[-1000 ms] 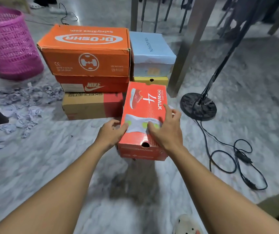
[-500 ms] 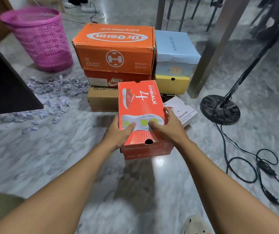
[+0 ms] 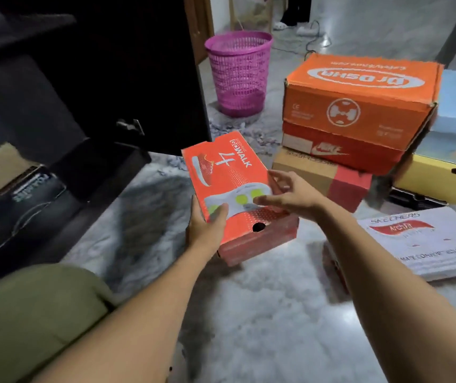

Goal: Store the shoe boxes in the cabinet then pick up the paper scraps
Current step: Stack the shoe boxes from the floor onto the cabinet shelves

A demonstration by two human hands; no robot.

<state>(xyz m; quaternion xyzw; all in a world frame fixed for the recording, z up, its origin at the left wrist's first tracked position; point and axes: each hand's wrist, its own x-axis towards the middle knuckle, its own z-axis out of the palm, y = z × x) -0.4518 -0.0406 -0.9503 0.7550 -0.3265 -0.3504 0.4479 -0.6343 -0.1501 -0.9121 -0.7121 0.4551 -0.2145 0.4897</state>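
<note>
Red GOwalk shoe box [image 3: 229, 178] held tilted above marble floor [image 3: 276, 313] beside the dark cabinet [image 3: 111, 78], left hand [image 3: 207, 230] clamped on its near left edge, thumb on lid, right hand [image 3: 290, 200] over the lid's right side, fingers spread loose, paper scraps [image 3: 249, 136] beyond

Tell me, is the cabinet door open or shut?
Open: the dark cabinet door stands swung out, its hinge exposed, and a box shows inside.
</note>
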